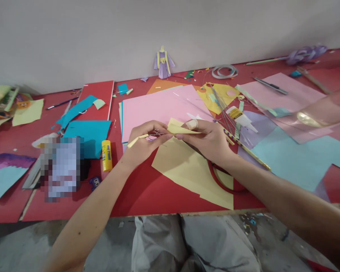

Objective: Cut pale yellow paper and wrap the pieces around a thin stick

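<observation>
My left hand is closed in a pinch. Thin twisted wire with a rolled pale-yellow paper strip on its end runs out between its fingers. Opposite it, my right hand, a bandage-like wrap on one finger, pinches a small folded pale-yellow paper. The fingertips of both hands meet at that paper, hiding where it joins the wire. Beneath lies a larger pale-yellow sheet. Red-handled scissors rest on this sheet, partly covered by my right forearm.
A paper doll leans on the wall. Pink sheets lie beyond my hands. Left are a glue stick and blue paper; right, a glue bottle, a pencil and a cutter knife. A coil of tubing sits behind.
</observation>
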`<state>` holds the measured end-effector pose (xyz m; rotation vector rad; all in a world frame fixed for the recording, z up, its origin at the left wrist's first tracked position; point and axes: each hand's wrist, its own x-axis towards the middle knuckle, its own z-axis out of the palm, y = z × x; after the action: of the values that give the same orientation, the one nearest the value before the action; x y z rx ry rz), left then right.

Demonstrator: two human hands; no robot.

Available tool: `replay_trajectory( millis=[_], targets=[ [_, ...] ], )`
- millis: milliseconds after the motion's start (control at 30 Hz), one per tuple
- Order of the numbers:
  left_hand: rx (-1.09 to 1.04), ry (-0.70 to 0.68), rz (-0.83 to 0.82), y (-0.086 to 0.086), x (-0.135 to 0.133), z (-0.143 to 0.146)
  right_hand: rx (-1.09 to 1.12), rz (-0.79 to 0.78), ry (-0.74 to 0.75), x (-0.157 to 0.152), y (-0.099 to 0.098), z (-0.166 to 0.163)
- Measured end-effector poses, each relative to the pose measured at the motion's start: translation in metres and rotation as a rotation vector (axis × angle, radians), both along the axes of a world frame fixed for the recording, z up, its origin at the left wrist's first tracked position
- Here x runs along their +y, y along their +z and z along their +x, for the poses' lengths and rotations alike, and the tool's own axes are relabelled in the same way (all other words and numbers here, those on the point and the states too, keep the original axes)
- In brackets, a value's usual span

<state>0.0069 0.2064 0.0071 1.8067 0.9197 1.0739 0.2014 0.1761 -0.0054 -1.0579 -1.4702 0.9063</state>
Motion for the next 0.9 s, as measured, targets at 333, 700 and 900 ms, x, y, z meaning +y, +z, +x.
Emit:
replay_trajectory(
  millis=[333,700,900],
  targets=[
    [0.01,-0.006,-0.036,-0.0014,0.0017,-0.001,0.0,0.042,0.009,0.0003,-0.0034,0.0007],
    [-0.046,0.0,-0.062,-0.0057,0.0017,-0.0008,0.018,0.001,0.0,0.0003,-0.0034,0.0007],
    [0.018,0.038,-0.039,-0.0048,0.0022,-0.0002,0.004,0.022,0.005,0.0008,-0.0035,0.0007]
  ],
)
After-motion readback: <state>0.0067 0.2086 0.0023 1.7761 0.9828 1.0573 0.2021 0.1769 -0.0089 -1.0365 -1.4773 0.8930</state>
